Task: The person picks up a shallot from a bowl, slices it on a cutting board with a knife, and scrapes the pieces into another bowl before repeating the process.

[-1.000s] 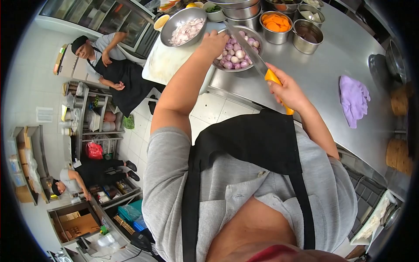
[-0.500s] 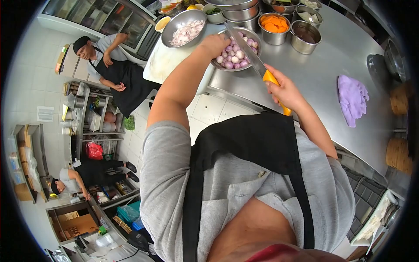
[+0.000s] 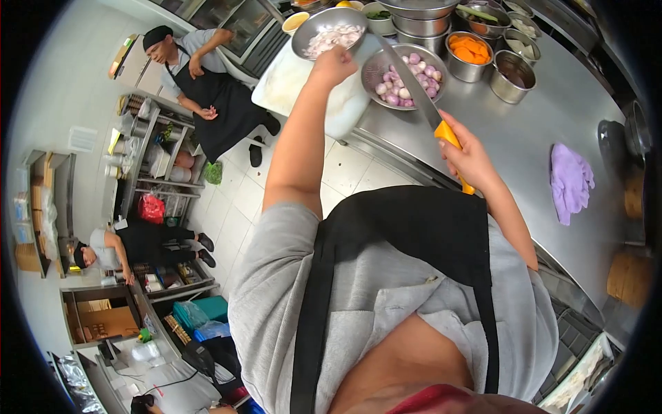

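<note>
My right hand [image 3: 469,153] is wrapped round the yellow handle of a large knife [image 3: 417,93], whose blade points up and left over the edge of a metal bowl of peeled shallots [image 3: 408,81]. My left hand [image 3: 334,67] is at the near edge of a second metal bowl with sliced shallots [image 3: 336,41]. Its fingers are curled together, and what they hold, if anything, is hidden. Beneath that bowl lies a white cutting board [image 3: 298,81], partly covered by my left forearm.
Metal containers with orange carrot slices [image 3: 469,50] and dark liquid [image 3: 513,74] stand behind the shallots. A purple cloth [image 3: 571,181] lies on the steel table [image 3: 510,145] at the right. Two people [image 3: 214,96] are at the left, beyond the table, near shelves [image 3: 155,159].
My left hand has moved from the whole-shallot bowl to the sliced-shallot bowl. The knife stays in my right hand. The whole view has shifted, with the table now lower and further right.
</note>
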Demonstrator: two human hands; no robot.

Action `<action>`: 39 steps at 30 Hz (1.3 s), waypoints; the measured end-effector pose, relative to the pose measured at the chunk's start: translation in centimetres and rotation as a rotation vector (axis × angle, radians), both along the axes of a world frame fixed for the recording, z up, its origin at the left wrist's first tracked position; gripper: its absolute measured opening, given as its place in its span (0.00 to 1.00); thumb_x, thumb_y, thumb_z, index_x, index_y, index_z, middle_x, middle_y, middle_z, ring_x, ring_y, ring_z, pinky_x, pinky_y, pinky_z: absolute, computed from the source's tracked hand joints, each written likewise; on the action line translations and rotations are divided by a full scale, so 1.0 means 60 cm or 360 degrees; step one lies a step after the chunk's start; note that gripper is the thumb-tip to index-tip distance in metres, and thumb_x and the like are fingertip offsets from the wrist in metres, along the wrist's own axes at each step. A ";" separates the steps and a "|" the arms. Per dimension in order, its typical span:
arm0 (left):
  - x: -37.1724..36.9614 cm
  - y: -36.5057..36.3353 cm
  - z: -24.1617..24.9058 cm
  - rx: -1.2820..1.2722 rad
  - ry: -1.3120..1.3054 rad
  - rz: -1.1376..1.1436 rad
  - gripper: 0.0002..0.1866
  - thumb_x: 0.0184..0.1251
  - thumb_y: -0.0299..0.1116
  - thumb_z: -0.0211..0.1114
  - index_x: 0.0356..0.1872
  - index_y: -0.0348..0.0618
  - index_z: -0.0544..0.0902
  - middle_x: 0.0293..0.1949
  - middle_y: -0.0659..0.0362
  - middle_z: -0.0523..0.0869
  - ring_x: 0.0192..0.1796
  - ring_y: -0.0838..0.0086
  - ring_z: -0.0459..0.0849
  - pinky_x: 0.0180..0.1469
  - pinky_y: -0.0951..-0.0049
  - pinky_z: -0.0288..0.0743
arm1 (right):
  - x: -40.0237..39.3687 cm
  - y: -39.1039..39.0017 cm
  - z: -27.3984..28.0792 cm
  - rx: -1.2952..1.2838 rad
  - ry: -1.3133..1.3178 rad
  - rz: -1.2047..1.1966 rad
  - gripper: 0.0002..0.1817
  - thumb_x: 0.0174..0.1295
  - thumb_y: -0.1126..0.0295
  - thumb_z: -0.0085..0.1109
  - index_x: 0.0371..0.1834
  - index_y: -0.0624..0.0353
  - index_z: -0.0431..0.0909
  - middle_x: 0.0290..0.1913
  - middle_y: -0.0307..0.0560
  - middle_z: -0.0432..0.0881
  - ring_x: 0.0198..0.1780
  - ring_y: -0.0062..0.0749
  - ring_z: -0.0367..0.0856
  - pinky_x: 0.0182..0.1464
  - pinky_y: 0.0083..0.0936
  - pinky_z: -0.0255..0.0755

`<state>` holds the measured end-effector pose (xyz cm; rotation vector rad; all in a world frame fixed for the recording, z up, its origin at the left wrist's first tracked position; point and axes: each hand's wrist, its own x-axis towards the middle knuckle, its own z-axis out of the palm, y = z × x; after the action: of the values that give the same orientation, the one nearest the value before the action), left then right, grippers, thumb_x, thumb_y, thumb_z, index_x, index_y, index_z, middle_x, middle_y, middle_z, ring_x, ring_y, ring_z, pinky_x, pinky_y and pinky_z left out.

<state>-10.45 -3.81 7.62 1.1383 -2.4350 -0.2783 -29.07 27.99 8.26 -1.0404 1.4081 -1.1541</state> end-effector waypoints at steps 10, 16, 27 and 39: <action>0.153 -0.026 -0.099 0.0599 0.0024 0.0218 0.16 0.49 0.32 0.72 0.42 0.47 0.83 0.41 0.60 0.85 0.39 0.76 0.82 0.42 0.74 0.75 | 0.081 -0.039 0.005 0.0036 0.0014 0.0323 0.30 0.65 0.72 0.49 0.72 0.50 0.57 0.24 0.33 0.68 0.17 0.14 0.63 0.21 0.16 0.62; 0.200 -0.014 -0.121 0.0686 0.0292 0.0379 0.14 0.53 0.34 0.71 0.42 0.48 0.84 0.40 0.61 0.86 0.41 0.73 0.83 0.45 0.73 0.76 | 0.108 -0.046 -0.003 0.0137 0.0088 0.0376 0.30 0.66 0.72 0.49 0.72 0.47 0.56 0.23 0.32 0.67 0.17 0.13 0.63 0.19 0.15 0.60; 0.191 -0.046 -0.117 0.0469 0.0181 0.0664 0.14 0.58 0.38 0.68 0.40 0.39 0.85 0.33 0.58 0.85 0.36 0.77 0.82 0.41 0.76 0.75 | 0.134 -0.058 -0.031 0.0194 0.0307 0.0370 0.29 0.64 0.69 0.51 0.70 0.47 0.60 0.28 0.39 0.72 0.18 0.18 0.66 0.22 0.19 0.66; 0.213 -0.042 -0.070 0.1537 0.1170 0.0533 0.11 0.57 0.37 0.69 0.31 0.39 0.82 0.23 0.61 0.79 0.20 0.80 0.72 0.20 0.80 0.63 | 0.144 -0.143 -0.047 0.0322 0.0204 0.0624 0.30 0.65 0.69 0.47 0.72 0.47 0.56 0.26 0.37 0.72 0.16 0.16 0.66 0.17 0.17 0.64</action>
<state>2.30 -6.33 3.42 1.4112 -1.3909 -1.5478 -20.41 19.41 5.41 -1.1944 1.3126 -0.6576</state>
